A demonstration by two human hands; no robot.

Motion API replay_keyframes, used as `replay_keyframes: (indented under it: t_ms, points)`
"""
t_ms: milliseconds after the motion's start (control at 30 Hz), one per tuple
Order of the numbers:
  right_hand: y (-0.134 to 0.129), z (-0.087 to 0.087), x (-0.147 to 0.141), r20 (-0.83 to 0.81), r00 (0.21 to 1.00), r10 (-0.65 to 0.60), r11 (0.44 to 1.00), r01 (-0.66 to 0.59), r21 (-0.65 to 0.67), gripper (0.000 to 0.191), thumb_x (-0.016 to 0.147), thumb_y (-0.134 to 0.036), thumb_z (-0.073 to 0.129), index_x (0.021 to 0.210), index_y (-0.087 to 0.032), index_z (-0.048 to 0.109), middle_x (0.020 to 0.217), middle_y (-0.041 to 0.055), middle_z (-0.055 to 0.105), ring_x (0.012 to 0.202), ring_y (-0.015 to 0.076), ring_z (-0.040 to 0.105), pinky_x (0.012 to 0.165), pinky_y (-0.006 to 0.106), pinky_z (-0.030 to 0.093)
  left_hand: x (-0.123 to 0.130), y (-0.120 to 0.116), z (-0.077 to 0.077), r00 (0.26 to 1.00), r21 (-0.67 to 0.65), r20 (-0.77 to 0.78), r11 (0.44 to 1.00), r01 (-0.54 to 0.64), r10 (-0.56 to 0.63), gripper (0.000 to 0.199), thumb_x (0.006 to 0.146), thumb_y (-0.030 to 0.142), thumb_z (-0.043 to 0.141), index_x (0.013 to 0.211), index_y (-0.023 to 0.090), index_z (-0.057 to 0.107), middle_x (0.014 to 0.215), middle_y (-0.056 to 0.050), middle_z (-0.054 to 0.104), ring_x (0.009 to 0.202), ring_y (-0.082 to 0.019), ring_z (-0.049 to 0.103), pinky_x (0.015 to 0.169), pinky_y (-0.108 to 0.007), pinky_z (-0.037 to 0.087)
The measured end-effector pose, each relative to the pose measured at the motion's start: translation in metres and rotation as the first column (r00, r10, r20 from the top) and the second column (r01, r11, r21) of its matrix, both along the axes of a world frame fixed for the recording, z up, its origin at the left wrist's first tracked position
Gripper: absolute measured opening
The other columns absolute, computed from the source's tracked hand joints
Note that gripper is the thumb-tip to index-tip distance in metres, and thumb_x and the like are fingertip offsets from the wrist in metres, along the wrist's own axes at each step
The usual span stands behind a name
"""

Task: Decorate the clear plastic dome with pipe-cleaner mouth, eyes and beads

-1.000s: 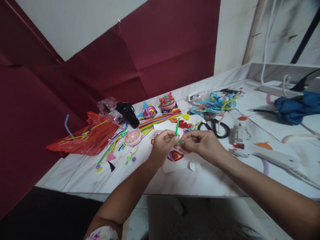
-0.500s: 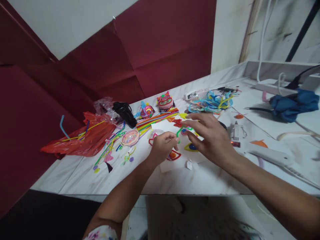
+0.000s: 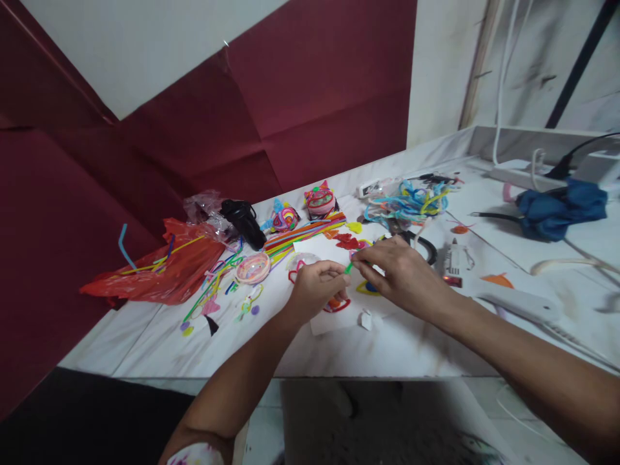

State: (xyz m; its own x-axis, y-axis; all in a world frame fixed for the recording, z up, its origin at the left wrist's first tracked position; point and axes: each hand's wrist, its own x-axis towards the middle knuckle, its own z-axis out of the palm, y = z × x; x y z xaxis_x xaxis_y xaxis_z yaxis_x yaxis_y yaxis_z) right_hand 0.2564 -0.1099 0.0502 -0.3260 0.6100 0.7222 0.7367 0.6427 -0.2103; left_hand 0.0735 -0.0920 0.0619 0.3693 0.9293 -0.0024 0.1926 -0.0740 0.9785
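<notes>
Between the fingertips of both hands runs a short green pipe cleaner [image 3: 349,267]. My left hand [image 3: 317,287] pinches one end of it, and my right hand [image 3: 400,271] pinches the other. Much of the pipe cleaner is hidden by my fingers. Beneath them lies a white paper sheet [image 3: 320,325]. On it are a red outlined shape [image 3: 338,306], partly covered by my left hand, and a yellow and blue shape [image 3: 368,288], partly covered by my right. Red scraps [image 3: 347,241] lie just beyond my fingers.
A red plastic bag [image 3: 165,284] with pipe cleaners is at left. Behind the hands lie a bundle of pipe cleaners [image 3: 305,234] and two decorated round crafts, one pink [image 3: 321,202]. A glue gun [image 3: 523,303] lies right, near a blue cloth item [image 3: 557,210]. The table's front edge is close.
My right hand has come down and left, closing its spread fingers on the green pipe cleaner. My left hand has stayed nearly in place, still pinching it.
</notes>
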Motion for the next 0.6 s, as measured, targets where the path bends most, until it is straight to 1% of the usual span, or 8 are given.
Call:
replay_keyframes:
  t_ms: [67, 167, 267, 367, 467, 600]
  points:
    - [0.000, -0.002, -0.001, -0.021, 1.000, -0.004, 1.000, 0.004, -0.018, 0.017, 0.090, -0.017, 0.051, 0.086, -0.017, 0.067, 0.079, 0.0059, 0.072, 0.074, 0.0195, 0.065, 0.074, 0.032, 0.039, 0.000, -0.001, 0.000, 1.000, 0.017, 0.007, 1.000, 0.012, -0.013, 0.023, 0.067, 0.030, 0.073, 0.081, 0.013, 0.066, 0.052, 0.002, 0.062, 0.045, -0.010, 0.057, 0.046, -0.021, 0.047]
    - [0.000, -0.003, -0.002, -0.020, 1.000, -0.010, 1.000, 0.010, -0.006, 0.017, 0.090, -0.017, 0.051, 0.085, -0.016, 0.068, 0.081, 0.0074, 0.073, 0.075, 0.0208, 0.066, 0.075, 0.033, 0.040, 0.000, -0.002, 0.001, 1.000, 0.032, -0.010, 0.999, 0.010, -0.010, 0.026, 0.069, 0.032, 0.073, 0.085, 0.012, 0.069, 0.050, 0.002, 0.061, 0.043, -0.010, 0.056, 0.044, -0.021, 0.047]
    - [-0.001, -0.003, -0.003, -0.003, 1.000, -0.007, 1.000, 0.007, 0.002, 0.018, 0.089, -0.016, 0.051, 0.084, -0.015, 0.068, 0.080, 0.0078, 0.073, 0.074, 0.0208, 0.066, 0.075, 0.033, 0.041, 0.001, -0.003, 0.001, 0.998, 0.053, -0.065, 0.999, -0.012, 0.015, 0.019, 0.071, 0.029, 0.070, 0.080, 0.012, 0.070, 0.049, 0.001, 0.061, 0.041, -0.010, 0.056, 0.044, -0.021, 0.047]
    - [-0.003, -0.004, -0.006, 0.022, 0.999, -0.026, 1.000, 0.026, -0.001, 0.018, 0.089, -0.016, 0.051, 0.083, -0.016, 0.068, 0.077, 0.0073, 0.072, 0.072, 0.0204, 0.066, 0.075, 0.033, 0.040, 0.004, -0.004, 0.000, 0.995, 0.071, -0.095, 0.997, -0.019, 0.026, 0.010, 0.074, 0.023, 0.065, 0.073, 0.014, 0.070, 0.057, -0.002, 0.067, 0.052, -0.013, 0.064, 0.052, -0.023, 0.054]
    - [-0.003, -0.006, -0.010, 0.046, 0.996, -0.074, 0.997, 0.074, -0.006, 0.019, 0.089, -0.015, 0.051, 0.082, -0.016, 0.068, 0.072, 0.0062, 0.070, 0.069, 0.0202, 0.064, 0.074, 0.033, 0.039, 0.007, -0.003, -0.005, 0.996, 0.046, -0.082, 0.998, -0.042, 0.046, 0.010, 0.076, 0.019, 0.060, 0.070, 0.015, 0.067, 0.063, -0.002, 0.068, 0.059, -0.015, 0.069, 0.056, -0.024, 0.056]
    - [0.000, -0.008, -0.013, 0.026, 0.995, -0.093, 0.994, 0.094, -0.047, 0.019, 0.089, -0.014, 0.051, 0.082, -0.015, 0.068, 0.069, 0.0052, 0.069, 0.065, 0.0202, 0.062, 0.073, 0.034, 0.039, 0.010, -0.002, -0.011, 1.000, -0.045, 0.013, 0.999, -0.028, 0.028, 0.004, 0.075, 0.018, 0.061, 0.072, 0.016, 0.063, 0.063, 0.000, 0.067, 0.055, -0.014, 0.068, 0.055, -0.025, 0.056]
